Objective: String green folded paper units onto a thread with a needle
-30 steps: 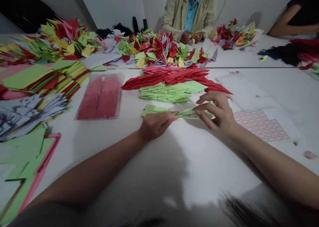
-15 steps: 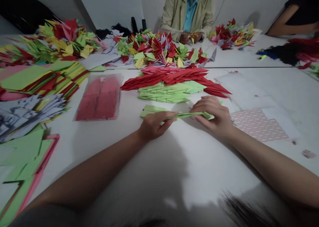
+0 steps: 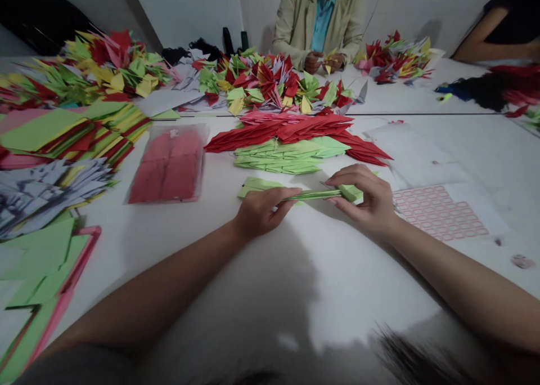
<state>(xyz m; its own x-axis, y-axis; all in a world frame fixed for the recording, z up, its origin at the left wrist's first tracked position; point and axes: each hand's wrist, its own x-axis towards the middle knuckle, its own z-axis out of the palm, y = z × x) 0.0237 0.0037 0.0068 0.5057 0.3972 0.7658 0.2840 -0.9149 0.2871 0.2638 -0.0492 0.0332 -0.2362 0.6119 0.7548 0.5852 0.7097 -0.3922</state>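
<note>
Left hand [image 3: 261,211] and right hand [image 3: 367,199] well apart, both pinching opposite ends of the folded green origami paper [image 3: 312,195] above the white table [image 3: 337,272]; even tension along the fold, edges aligned, for a sharp crease.

A white table [image 3: 337,278] with folded red paper [image 3: 278,130], folded green paper [image 3: 287,160], a plastic-sleeved pink paper pack [image 3: 169,162], a label sheet [image 3: 439,213]

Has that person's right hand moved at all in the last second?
Yes: the right hand, on the folded green paper strip, has shifted slightly toward the person, away from the stack of red folded paper.
</note>
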